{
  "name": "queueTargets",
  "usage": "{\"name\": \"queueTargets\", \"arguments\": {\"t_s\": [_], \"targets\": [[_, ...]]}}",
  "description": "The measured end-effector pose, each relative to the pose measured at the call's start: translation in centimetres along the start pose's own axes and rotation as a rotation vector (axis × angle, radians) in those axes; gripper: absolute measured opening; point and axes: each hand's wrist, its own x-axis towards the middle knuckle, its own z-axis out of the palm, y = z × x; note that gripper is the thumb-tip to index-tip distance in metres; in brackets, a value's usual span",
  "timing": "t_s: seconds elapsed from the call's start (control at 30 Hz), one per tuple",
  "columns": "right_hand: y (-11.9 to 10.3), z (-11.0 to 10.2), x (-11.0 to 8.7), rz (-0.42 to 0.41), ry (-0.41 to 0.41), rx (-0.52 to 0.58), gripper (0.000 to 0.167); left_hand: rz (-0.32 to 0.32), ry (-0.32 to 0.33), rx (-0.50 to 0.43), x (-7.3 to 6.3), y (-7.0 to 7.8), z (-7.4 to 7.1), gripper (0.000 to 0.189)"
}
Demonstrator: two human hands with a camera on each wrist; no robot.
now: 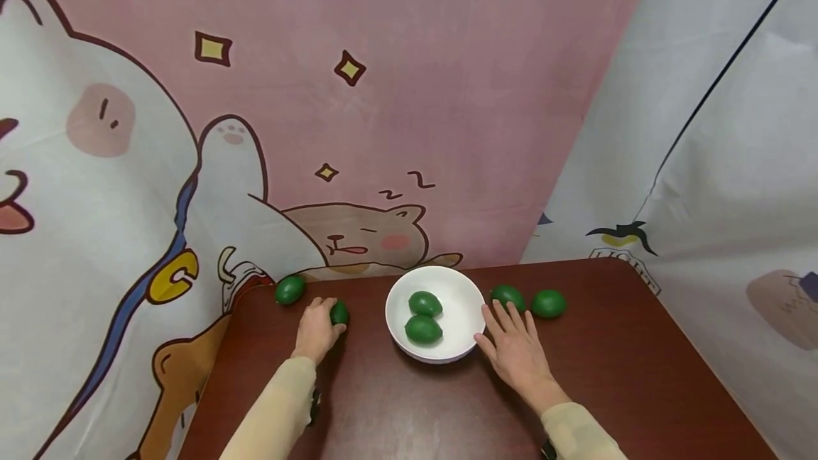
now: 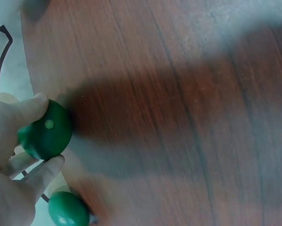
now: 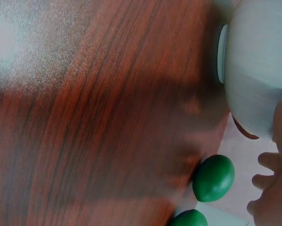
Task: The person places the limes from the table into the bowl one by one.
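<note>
My left hand [image 1: 316, 330] pinches a green lime [image 1: 341, 313] between thumb and fingers, left of the white bowl [image 1: 465, 329]. In the left wrist view, the thumb lies on one side of that lime [image 2: 53, 136] and fingers on the other. Two more limes lie inside the bowl, an upper lime [image 1: 424, 302] and a lower lime [image 1: 423, 331]. My right hand [image 1: 520, 360] has its fingers spread, with the thumb side at the bowl's right rim. Its fingertips overlap a lime [image 1: 508, 295] in the head view, and nothing is gripped there.
Behind the left hand, another lime [image 1: 290, 289] rests near the back left corner of the brown table [image 1: 409, 410]. One more lime [image 1: 548, 304] is on the right, beside the one near my right fingertips. A printed cloth [image 1: 473, 126] hangs behind the table.
</note>
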Motion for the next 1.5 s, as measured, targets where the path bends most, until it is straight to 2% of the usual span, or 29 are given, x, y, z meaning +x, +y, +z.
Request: {"name": "queueTargets", "arguments": {"t_s": [0.2,0.6,1.0,1.5], "targets": [[-0.2,-0.1,-0.1,-0.002,-0.004,0.005,0.065,-0.042,0.013,-0.049,-0.3,-0.4,-0.2,0.057],[-0.2,-0.2,-0.3,0.002,-0.013,0.007,0.065,-0.011,0.079,-0.067,-0.5,-0.4,0.8,0.055],[-0.1,-0.3,-0.2,-0.007,-0.003,0.027,0.064,0.028,0.139,-0.134,-0.4,1.1,0.1,0.059],[0.0,-0.6,0.1,0.010,-0.032,0.006,0.065,0.067,0.180,-0.133,-0.5,3.9,-0.8,0.060]]}}
